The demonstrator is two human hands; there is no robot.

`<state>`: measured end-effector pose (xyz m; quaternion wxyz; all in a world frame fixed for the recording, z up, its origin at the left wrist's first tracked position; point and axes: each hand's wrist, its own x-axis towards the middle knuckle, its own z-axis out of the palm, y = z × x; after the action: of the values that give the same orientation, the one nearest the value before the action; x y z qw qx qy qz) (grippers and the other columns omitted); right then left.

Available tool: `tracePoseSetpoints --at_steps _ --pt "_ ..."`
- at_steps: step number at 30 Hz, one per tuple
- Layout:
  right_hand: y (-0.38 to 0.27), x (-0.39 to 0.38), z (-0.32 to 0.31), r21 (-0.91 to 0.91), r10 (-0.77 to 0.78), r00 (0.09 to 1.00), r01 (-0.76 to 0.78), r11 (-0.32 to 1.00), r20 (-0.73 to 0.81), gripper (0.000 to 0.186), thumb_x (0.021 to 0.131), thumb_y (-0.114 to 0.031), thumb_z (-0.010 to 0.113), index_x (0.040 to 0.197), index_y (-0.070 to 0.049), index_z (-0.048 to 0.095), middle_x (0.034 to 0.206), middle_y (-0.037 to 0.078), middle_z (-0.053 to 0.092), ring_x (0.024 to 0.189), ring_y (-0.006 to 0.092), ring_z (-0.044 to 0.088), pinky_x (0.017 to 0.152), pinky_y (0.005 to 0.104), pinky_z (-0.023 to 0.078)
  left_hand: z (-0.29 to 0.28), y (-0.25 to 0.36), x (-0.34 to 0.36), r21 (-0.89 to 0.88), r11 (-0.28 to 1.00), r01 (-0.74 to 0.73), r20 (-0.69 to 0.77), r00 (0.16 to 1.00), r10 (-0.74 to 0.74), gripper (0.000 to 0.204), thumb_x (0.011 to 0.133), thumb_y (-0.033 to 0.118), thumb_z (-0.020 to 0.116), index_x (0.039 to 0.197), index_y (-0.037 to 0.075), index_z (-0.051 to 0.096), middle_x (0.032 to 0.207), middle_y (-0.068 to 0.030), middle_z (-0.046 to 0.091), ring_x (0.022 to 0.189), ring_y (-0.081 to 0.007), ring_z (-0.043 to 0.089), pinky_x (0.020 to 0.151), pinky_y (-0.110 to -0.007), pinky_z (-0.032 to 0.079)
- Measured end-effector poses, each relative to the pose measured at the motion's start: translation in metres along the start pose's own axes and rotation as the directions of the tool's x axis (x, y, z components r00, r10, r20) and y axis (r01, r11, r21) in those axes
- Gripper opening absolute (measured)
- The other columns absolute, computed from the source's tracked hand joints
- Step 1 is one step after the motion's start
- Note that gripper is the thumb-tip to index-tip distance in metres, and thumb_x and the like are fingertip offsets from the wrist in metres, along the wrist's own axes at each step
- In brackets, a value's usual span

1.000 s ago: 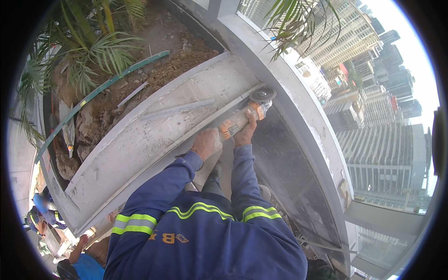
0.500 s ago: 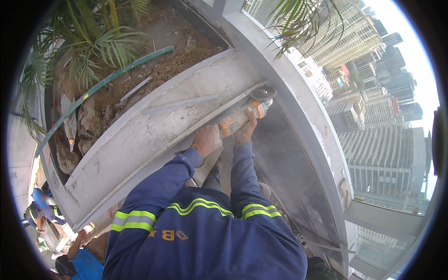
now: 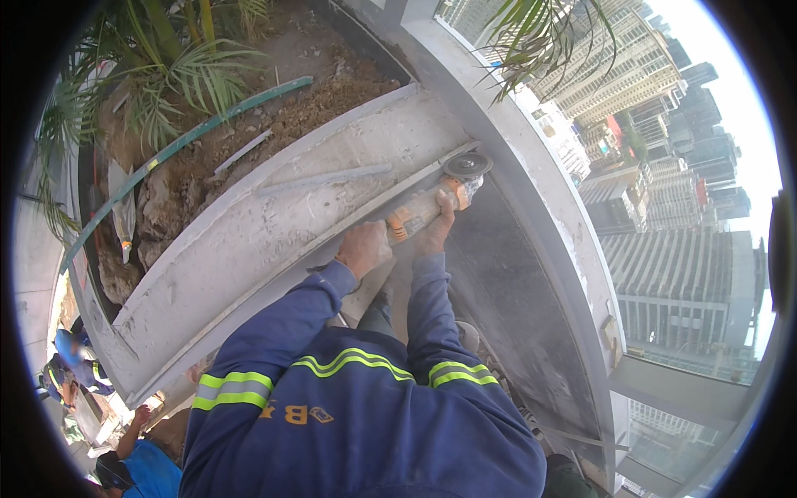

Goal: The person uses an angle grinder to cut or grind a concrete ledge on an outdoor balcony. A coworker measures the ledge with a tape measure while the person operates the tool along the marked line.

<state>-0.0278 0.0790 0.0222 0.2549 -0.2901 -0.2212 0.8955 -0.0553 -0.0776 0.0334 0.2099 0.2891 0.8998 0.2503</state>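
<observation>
An orange and grey angle grinder (image 3: 420,213), coated in pale dust, is held across the front of the planter wall. My left hand (image 3: 364,248) is closed round its rear end. Further along, my right hand (image 3: 435,230) wraps the body close behind the head. The round disc (image 3: 467,166) lies at the far end of the tool, by the inner corner where the ledge's edge strip (image 3: 374,210) meets the side wall. From this view I cannot tell whether the disc touches the strip.
On the pale ledge (image 3: 224,241) lies a thin grey strip (image 3: 324,180). Behind it are soil (image 3: 332,91), palms (image 3: 191,79) and a green hose (image 3: 191,135). A curved parapet (image 3: 531,183) runs down the right, high above buildings. Other people (image 3: 145,469) are at lower left.
The view has shifted slightly. Both hands keep their hold on the grinder, and its disc stays by the same corner.
</observation>
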Motion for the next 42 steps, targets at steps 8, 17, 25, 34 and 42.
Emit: tracePoseSetpoints --at_steps 8,17,25,34,42 --pt "0.009 0.006 -0.011 -0.033 -0.043 0.998 0.044 0.999 0.037 0.042 0.082 -0.033 0.072 0.109 -0.005 0.057 0.097 0.012 0.063 0.091 0.0257 0.064 0.080 0.0433 0.055 -0.003 -0.002 -0.005 -0.004 1.000 0.026 0.006 1.000 -0.026 0.031 0.073 0.019 0.069 0.095 -0.002 0.065 0.090 -0.0262 0.070 0.088 -0.0440 0.070 0.079 -0.052 0.056" --pt "0.008 0.001 -0.007 -0.026 0.012 1.000 -0.012 1.000 0.021 0.043 0.081 -0.034 0.072 0.108 -0.004 0.058 0.095 0.011 0.063 0.088 0.0243 0.064 0.076 0.0413 0.056 -0.011 0.001 -0.011 -0.027 1.000 0.008 0.017 1.000 -0.007 0.029 0.074 0.018 0.066 0.095 -0.002 0.066 0.091 -0.0270 0.071 0.089 -0.0444 0.070 0.081 -0.052 0.056" --pt "-0.002 -0.001 0.003 -0.017 0.040 0.999 -0.039 0.999 0.018 0.043 0.081 -0.038 0.071 0.106 -0.004 0.060 0.094 0.010 0.063 0.085 0.0238 0.063 0.075 0.0406 0.055 -0.015 0.012 -0.001 -0.019 0.999 0.039 0.063 0.997 -0.038 0.029 0.076 0.017 0.065 0.099 -0.001 0.067 0.096 -0.0268 0.071 0.094 -0.0435 0.070 0.084 -0.052 0.055" --pt "-0.008 0.008 -0.002 0.024 0.092 0.992 -0.095 0.995 0.081 0.048 0.082 -0.034 0.068 0.117 -0.002 0.056 0.097 0.014 0.064 0.089 0.0263 0.065 0.081 0.0410 0.056 -0.003 0.012 0.012 -0.030 0.998 0.055 0.064 0.997 -0.052 0.031 0.074 0.018 0.067 0.099 -0.001 0.066 0.099 -0.0266 0.071 0.097 -0.0439 0.069 0.085 -0.052 0.055" --pt "-0.008 0.009 0.001 0.053 0.141 0.981 -0.149 0.987 0.131 0.046 0.084 -0.037 0.067 0.113 -0.003 0.057 0.100 0.012 0.063 0.087 0.0254 0.065 0.078 0.0407 0.056 -0.008 0.016 0.012 -0.046 0.998 0.047 0.063 0.997 -0.044 0.027 0.078 0.014 0.062 0.099 -0.002 0.067 0.096 -0.0277 0.070 0.095 -0.0442 0.069 0.087 -0.052 0.055"
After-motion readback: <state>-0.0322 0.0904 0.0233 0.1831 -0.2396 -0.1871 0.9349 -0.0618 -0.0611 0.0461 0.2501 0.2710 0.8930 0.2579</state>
